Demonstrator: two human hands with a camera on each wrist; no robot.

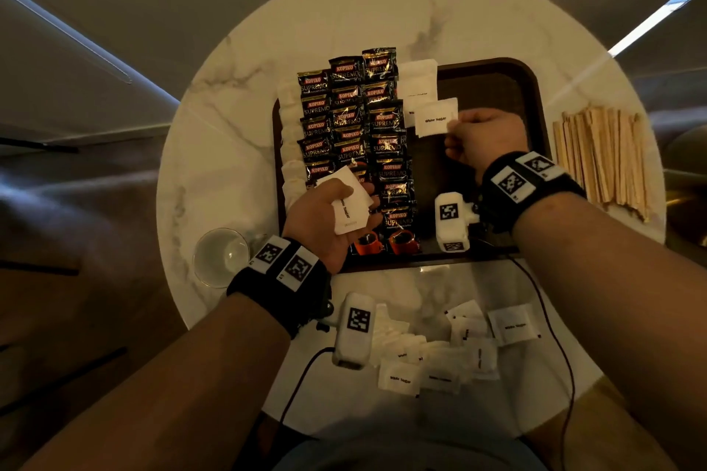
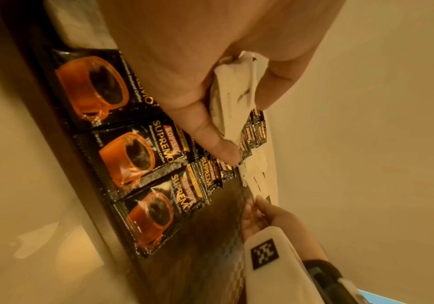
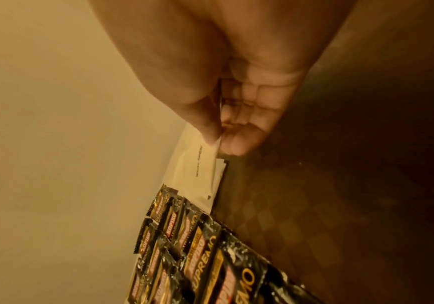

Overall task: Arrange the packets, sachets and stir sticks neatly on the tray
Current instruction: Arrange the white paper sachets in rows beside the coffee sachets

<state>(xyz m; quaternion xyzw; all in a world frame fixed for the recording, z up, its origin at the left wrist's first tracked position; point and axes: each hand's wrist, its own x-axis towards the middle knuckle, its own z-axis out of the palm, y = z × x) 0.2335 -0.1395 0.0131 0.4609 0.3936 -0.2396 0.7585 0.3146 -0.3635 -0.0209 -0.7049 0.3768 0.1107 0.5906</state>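
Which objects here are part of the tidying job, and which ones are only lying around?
Part of the job:
dark brown tray
black Kopiko coffee packets
white sugar sachets
wooden stir sticks
sachet in right hand
sachets in left hand

Lying around:
clear drinking glass
round marble table

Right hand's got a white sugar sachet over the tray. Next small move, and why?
Probably lower the right hand and lay its pinched white sugar sachet just below the two sachets already overlapping beside the coffee packets. That column is only started, and the tray below it is bare. The left hand holds more sachets.
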